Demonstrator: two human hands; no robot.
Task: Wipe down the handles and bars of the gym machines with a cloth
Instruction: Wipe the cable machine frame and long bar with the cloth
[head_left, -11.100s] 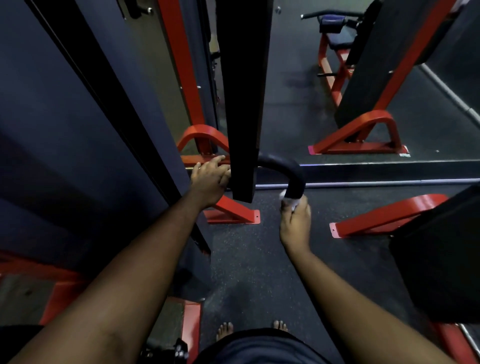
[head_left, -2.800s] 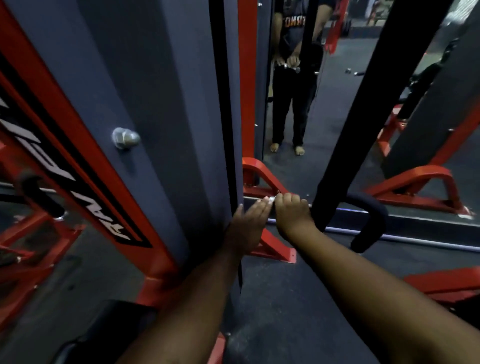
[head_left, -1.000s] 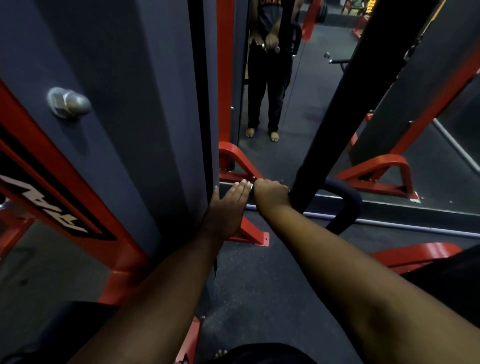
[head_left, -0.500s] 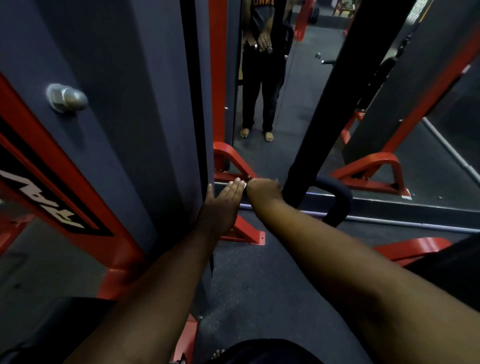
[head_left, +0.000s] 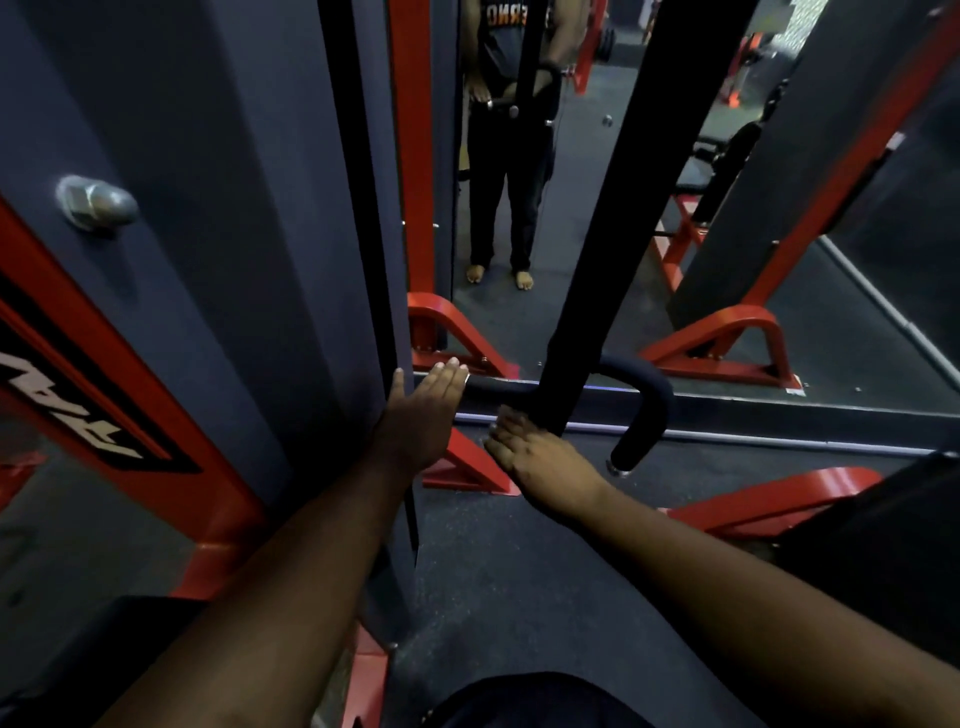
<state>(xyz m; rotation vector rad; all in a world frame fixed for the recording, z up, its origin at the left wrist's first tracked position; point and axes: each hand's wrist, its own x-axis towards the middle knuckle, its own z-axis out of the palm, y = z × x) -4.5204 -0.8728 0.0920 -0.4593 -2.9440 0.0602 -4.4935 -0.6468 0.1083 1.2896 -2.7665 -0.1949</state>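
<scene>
**A:** Which step of the wiping is shown here?

**B:** The padded handle, a black bar that runs level across a dark upright post and curves down at its right end, is the part being cleaned. The left hand lies flat with fingers straight and together, their tips touching the left end of the handle. The right hand sits just below the bar, beside the post, with its fingers bent.

**A:** And the cloth?

**B:** It cannot be made out. A pale fleck at the right fingertips may be cloth or nails; the picture is too dim to tell, so whether those fingers are clamped on anything is unknown.

**A:** How far along is the work, by your reading?

**B:** Mid-task, judged only from position: both hands are at the left half of the handle, near the post. The curved right end stands apart from both hands.

**A:** What does the next move call for?

**B:** Probably a steadying touch from the left hand while the right passes along the bar. The post splits the bar, so the hand must go round it to reach the curved end.

**A:** Other features?

**B:** A mirror ahead reflects a standing person; a red frame rests on the dark floor.
</scene>
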